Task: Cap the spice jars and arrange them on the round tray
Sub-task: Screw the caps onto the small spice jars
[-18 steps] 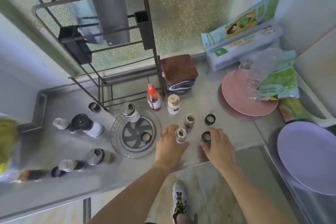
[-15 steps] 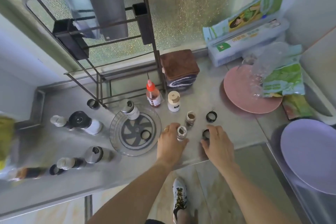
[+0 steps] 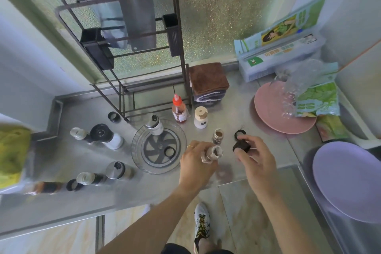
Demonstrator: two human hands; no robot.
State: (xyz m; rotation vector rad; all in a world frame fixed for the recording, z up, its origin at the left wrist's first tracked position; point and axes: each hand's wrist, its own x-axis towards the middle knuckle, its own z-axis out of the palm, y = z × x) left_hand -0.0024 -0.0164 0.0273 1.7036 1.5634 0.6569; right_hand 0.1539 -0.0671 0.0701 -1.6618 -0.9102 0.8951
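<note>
My left hand grips an open glass spice jar, lifted off the steel counter and tilted to the right. My right hand pinches a black cap just right of the jar's mouth, apart from it. A second open jar with brown spice stands behind, and a loose black cap lies to its right. The clear round tray sits left of my hands, bearing one capped jar and a loose black cap.
Several more jars and shakers and loose caps stand left of the tray. A red-topped bottle, a white jar and a knife rack are behind. A pink plate and a purple plate lie right.
My left hand has lifted the open jar off the counter and tilted it. My right hand has picked the black cap up and raised it beside the jar.
</note>
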